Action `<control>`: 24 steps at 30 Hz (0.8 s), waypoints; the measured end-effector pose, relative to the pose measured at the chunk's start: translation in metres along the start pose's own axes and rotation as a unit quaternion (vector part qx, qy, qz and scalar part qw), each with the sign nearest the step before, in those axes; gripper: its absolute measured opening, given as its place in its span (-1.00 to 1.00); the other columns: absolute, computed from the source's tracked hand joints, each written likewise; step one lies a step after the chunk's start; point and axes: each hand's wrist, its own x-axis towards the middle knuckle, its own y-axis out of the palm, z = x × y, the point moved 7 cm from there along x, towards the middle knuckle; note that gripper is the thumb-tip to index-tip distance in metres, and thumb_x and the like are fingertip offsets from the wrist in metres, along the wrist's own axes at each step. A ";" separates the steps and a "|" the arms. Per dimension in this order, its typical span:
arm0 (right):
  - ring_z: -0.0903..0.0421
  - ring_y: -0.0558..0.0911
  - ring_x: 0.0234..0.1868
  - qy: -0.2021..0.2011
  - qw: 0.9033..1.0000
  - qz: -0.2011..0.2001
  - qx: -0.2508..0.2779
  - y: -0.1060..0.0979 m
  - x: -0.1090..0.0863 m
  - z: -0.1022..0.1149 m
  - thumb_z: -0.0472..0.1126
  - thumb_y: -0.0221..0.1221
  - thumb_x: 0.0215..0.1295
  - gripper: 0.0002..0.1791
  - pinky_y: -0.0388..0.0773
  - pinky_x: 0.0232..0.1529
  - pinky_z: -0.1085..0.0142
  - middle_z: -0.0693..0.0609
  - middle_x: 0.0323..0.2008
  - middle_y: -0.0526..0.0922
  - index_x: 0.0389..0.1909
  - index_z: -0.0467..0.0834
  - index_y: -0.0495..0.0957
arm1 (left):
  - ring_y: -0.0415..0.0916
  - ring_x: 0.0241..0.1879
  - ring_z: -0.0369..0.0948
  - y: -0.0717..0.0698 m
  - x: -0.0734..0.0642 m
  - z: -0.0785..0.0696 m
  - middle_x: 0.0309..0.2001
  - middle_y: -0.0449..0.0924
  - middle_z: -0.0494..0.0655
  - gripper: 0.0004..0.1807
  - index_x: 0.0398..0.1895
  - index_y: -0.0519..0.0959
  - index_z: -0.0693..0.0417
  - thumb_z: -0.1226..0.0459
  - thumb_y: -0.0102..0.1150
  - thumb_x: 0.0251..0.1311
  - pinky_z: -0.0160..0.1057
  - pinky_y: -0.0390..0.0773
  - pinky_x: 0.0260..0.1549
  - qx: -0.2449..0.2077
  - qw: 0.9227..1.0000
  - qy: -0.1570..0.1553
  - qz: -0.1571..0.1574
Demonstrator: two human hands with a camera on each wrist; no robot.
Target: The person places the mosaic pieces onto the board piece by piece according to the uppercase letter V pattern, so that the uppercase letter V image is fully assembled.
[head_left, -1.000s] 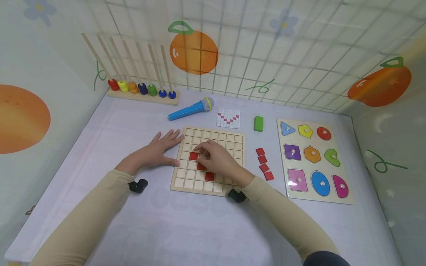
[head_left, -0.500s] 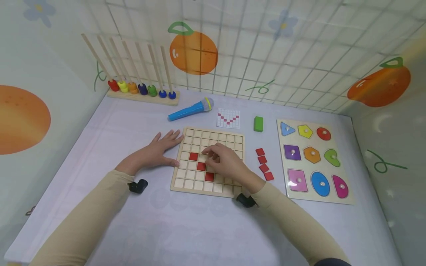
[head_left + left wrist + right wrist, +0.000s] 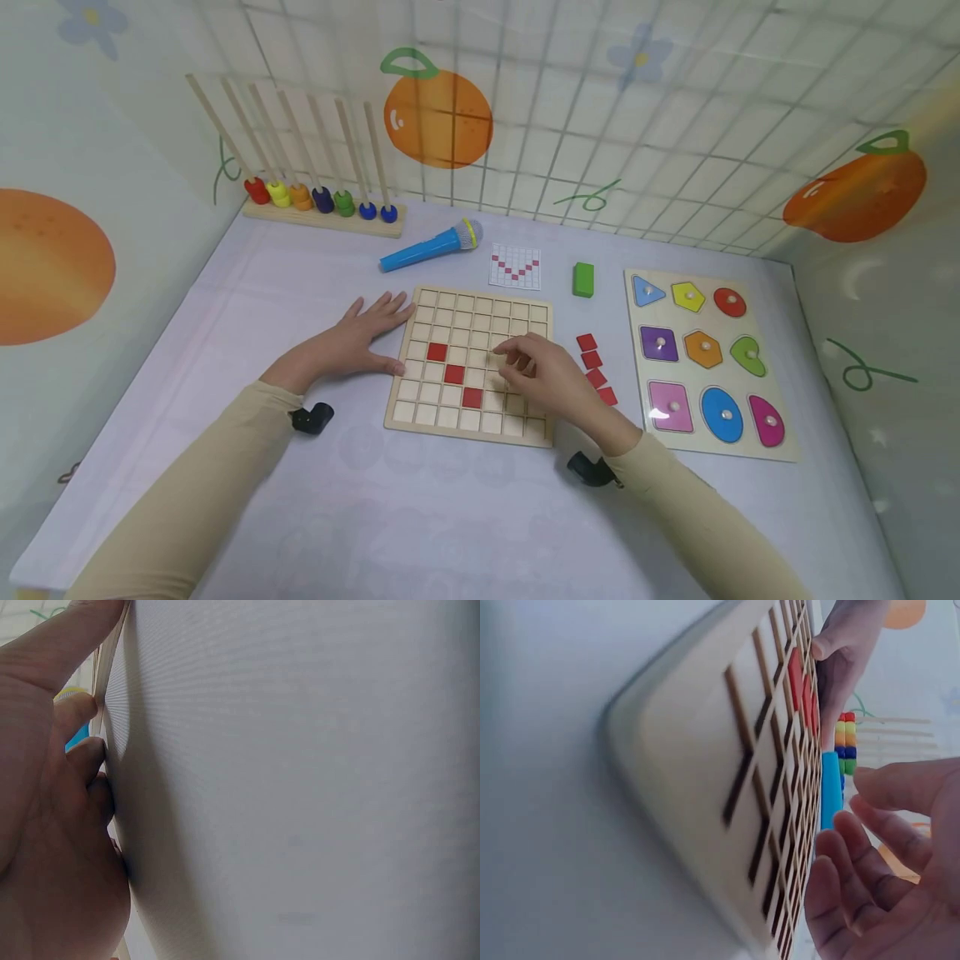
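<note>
A wooden grid board (image 3: pixel 468 321) lies flat mid-table. In its squares three red square tiles (image 3: pixel 453 374) step diagonally down to the right. My left hand (image 3: pixel 348 342) spreads its fingers at the board's left side, with thumb and fingertips at the edge. Over the right part of the board is my right hand (image 3: pixel 551 375). Its fingers are loosely bent, and in the right wrist view nothing shows between thumb (image 3: pixel 892 786) and fingers. Several loose red tiles (image 3: pixel 587 342) lie in a column right of the board, partly overlapped by that hand in the head view.
Behind the board are a small pattern card (image 3: pixel 515 267) with a red V, a blue toy microphone (image 3: pixel 427 247) and a green block (image 3: pixel 582 280). A peg stand with coloured beads (image 3: pixel 322 218) stands back left. A shape puzzle board (image 3: pixel 708 367) lies at the right.
My right hand has moved right across the board, away from the three red tiles, uncovering them. The left hand has stayed in place.
</note>
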 end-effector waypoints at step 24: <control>0.06 0.54 -0.29 0.068 0.994 -0.070 -0.057 -0.050 -0.051 -0.060 -0.25 0.33 0.32 -0.69 0.57 -0.28 0.26 0.02 -0.28 0.60 0.07 -0.17 0.66 | -0.50 0.62 -0.01 0.000 -0.001 -0.001 0.66 -0.31 -0.02 0.22 0.67 -0.08 -0.08 -0.25 0.40 0.07 0.13 -0.55 0.51 -0.001 1.000 -0.008 0.000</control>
